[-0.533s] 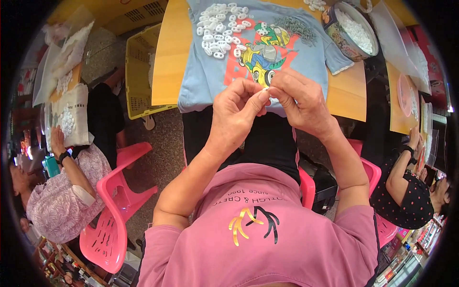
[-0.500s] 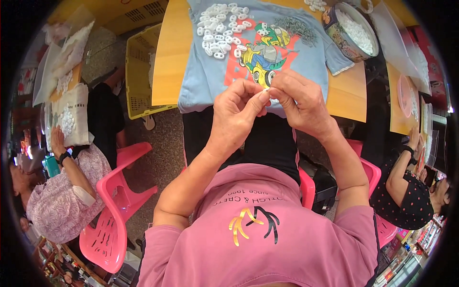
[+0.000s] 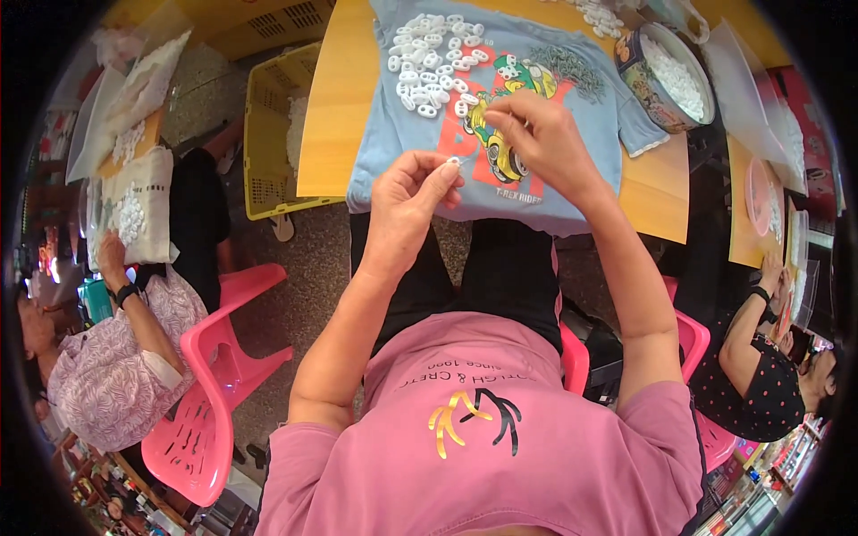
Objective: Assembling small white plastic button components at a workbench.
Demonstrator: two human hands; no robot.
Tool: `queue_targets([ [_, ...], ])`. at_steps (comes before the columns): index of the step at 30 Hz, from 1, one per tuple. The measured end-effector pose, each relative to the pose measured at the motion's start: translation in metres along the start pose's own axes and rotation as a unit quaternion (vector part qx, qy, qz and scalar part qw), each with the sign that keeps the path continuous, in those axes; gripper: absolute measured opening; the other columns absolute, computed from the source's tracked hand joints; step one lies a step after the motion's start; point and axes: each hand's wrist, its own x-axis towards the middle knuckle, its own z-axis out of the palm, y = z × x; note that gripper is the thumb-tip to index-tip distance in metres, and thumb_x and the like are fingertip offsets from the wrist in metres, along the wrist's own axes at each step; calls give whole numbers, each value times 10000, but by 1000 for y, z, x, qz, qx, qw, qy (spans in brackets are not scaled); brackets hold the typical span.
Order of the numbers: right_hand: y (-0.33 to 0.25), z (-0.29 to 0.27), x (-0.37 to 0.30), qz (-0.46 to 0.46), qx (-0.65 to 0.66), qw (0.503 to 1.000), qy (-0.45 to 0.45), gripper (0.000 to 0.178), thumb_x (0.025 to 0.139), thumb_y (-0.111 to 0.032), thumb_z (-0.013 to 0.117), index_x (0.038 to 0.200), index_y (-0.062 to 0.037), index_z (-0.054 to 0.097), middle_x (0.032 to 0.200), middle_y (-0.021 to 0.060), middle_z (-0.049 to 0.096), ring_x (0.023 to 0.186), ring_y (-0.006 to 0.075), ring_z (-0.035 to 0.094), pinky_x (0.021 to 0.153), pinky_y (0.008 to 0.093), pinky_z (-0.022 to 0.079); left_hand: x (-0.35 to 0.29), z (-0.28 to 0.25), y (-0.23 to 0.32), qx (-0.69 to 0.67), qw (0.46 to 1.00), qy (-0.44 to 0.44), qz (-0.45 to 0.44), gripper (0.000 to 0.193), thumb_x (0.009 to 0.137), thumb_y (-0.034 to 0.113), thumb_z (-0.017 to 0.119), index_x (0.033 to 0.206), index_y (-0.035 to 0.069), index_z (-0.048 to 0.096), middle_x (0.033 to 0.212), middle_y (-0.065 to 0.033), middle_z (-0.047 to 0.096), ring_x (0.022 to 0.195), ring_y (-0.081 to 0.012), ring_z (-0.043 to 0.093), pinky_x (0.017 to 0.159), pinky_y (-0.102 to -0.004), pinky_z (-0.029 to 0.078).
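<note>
I see a small white piece pinched between the left hand's thumb and forefinger, above the blue shirt. Right hand: near the heap of white pieces, fingers bent; I cannot tell whether fingertips meet.

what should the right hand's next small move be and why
Perhaps bring the right hand back toward the small white piece: the left hand pinches it up, while the right hand hangs apart from it over the blue shirt. Whether the right hand holds anything, I can't tell.
</note>
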Motion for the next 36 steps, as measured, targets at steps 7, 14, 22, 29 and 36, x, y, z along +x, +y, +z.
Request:
queue_targets([
  [7, 18, 18, 28, -57, -162, 985, -10, 174, 872, -130, 663, 982, 3, 673, 836, 120, 627, 718, 224, 599, 678, 317, 479, -1, -10, 2, -35, 999, 3, 2, 138, 936, 146, 642, 993, 26, 606, 877, -58, 652, 740, -104, 602, 687, -240, 488],
  [14, 3, 12, 21, 77, 24, 997, -9, 255, 893, -174, 670, 1074, 5, 661, 851, 52, 653, 700, 134, 586, 649, 285, 481, 0, -10, 7, -40, 999, 3, 11, 140, 936, 144, 641, 997, 25, 603, 875, -58, 655, 746, -110, 600, 700, -243, 480],
  [22, -23, -6, -15, 240, 414, 878, -26, 284, 921, -153, 656, 1150, 14, 639, 905, 23, 633, 674, 52, 543, 613, 210, 481, 9, 15, 9, -50, 990, -28, 128, 140, 938, 117, 632, 1024, 8, 607, 1106, -104, 639, 899, -97, 592, 769, -240, 487],
  [29, -33, -9, -31, 241, 418, 876, 17, 246, 923, -107, 647, 1131, 23, 638, 915, 27, 630, 669, 60, 549, 612, 213, 499, 7, 28, 6, -71, 982, -71, 158, 121, 944, 86, 610, 1041, 13, 606, 1252, -145, 580, 1035, -128, 570, 882, -274, 480],
  [36, -28, 10, -43, -19, 50, 983, 178, 190, 888, -21, 664, 1071, 24, 649, 939, 36, 624, 753, 111, 610, 621, 235, 516, -1, 38, -4, -107, 986, -58, 117, 143, 947, 97, 610, 1049, -1, 589, 1229, -144, 594, 976, -127, 596, 897, -288, 486],
])
